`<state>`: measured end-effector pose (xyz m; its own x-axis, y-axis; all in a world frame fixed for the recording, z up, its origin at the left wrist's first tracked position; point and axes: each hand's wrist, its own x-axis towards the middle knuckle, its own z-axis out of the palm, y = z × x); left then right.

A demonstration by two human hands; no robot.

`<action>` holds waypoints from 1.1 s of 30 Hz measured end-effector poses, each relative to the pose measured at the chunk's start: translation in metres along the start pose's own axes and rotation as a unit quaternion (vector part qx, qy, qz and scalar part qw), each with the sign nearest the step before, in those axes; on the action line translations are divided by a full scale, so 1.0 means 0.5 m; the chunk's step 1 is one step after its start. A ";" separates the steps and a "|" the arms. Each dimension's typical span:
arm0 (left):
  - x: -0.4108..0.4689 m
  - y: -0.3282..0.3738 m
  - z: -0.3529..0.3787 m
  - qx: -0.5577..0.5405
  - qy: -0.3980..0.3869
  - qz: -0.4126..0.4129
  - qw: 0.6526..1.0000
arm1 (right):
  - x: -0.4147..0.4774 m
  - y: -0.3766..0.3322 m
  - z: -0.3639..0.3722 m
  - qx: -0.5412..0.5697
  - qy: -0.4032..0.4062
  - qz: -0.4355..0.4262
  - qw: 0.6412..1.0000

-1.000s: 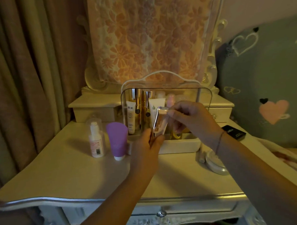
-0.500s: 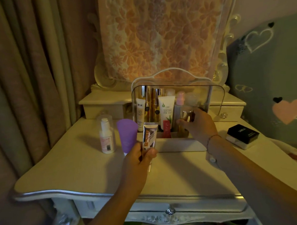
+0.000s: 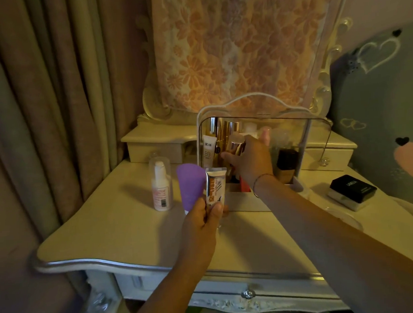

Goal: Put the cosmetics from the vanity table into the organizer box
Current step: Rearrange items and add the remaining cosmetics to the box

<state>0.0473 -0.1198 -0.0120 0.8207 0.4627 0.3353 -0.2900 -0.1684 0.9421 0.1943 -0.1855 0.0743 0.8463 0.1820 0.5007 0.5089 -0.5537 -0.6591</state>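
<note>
Your left hand [image 3: 201, 219] grips a tube [image 3: 215, 188] upright, just before the box [image 3: 246, 204]. Your right hand [image 3: 251, 160] reaches inside the box, fingers curled round a gold bottle [image 3: 237, 145] among the other cosmetics [image 3: 209, 149].

organizer box [image 3: 304, 138]: clear glossy plastic | tube [image 3: 216, 189]: shiny foil | vanity table [image 3: 109, 231]: smooth cream, silver-edged

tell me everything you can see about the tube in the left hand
The tube is small, glossy and silvery, like foil-laminated plastic, with an orange-brown panel and dark print. It stands nearly upright, flat crimped end up, its lower end hidden in the left hand, which pinches it between thumb and fingers. It is held off the table, in front of the organizer.
</note>
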 end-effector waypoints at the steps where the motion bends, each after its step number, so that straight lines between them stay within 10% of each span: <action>1: 0.000 -0.002 0.000 -0.001 -0.003 -0.003 1.000 | 0.002 0.003 0.006 -0.018 -0.013 0.010 1.000; 17: 0.005 -0.007 0.000 0.019 -0.012 -0.005 1.000 | -0.017 0.009 -0.033 0.054 -0.050 0.014 0.997; 25: 0.019 0.021 0.058 -0.009 -0.062 0.005 0.998 | -0.125 0.040 -0.147 0.234 -0.259 -0.004 0.937; 33: 0.051 0.029 0.110 0.120 -0.034 0.060 0.990 | -0.016 0.072 -0.179 0.202 0.000 0.000 0.979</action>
<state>0.0911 -0.1584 0.0102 0.8209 0.3695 0.4354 -0.2678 -0.4244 0.8650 0.1920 -0.2796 0.0967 0.8461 0.1817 0.5011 0.5299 -0.1867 -0.8272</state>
